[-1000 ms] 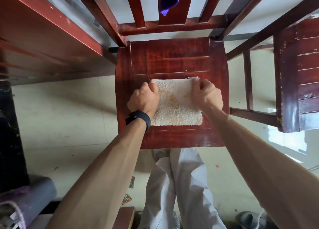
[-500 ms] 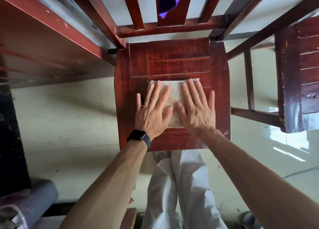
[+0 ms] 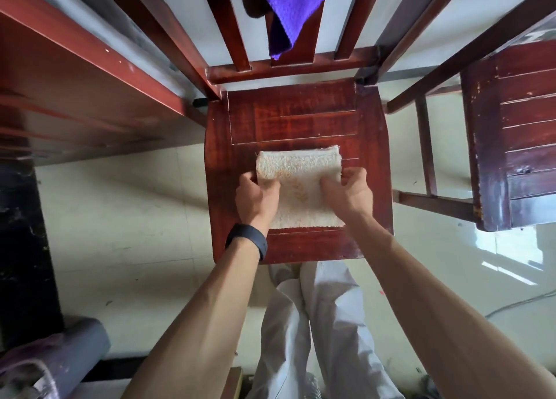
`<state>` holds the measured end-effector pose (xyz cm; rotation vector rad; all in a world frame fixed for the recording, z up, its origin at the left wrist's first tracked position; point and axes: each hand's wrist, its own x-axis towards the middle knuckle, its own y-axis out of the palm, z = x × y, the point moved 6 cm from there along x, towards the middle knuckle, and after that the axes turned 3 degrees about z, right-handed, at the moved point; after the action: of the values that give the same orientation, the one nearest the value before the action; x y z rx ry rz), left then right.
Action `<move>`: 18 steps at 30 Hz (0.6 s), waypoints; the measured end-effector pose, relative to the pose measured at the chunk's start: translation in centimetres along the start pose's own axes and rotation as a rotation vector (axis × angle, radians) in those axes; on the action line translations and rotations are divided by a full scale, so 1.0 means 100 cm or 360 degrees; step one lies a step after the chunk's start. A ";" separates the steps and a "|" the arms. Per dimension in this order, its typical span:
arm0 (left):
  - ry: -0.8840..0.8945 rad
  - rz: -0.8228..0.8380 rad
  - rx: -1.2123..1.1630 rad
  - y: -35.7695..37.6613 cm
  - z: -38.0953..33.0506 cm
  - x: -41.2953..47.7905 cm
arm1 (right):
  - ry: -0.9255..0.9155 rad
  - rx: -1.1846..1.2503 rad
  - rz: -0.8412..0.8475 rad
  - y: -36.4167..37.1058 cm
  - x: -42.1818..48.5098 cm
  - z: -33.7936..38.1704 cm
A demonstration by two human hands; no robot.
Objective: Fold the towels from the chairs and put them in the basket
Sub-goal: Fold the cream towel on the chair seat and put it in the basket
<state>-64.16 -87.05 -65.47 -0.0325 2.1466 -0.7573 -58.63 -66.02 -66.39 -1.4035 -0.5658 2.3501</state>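
Towels, two: white towel (image 3: 301, 168) in left hand (image 3: 255, 201), right hand (image 3: 349, 195); purple towel (image 3: 296, 4)

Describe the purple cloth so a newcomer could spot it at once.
Find the middle chair. The purple cloth hangs over its backrest, at the top of the view. It alone is purple; the towel on the seat is cream.

No readable text, labels, brands or numbers anywhere in view
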 end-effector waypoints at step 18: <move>0.0528 0.1257 -0.0226 -0.069 -0.193 -0.214 | -0.0346 0.0890 0.0147 -0.257 -0.218 0.041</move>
<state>-65.84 -77.06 -37.62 0.8658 2.2449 -0.1463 -50.21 -55.09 -35.41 -0.9431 0.1140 2.4775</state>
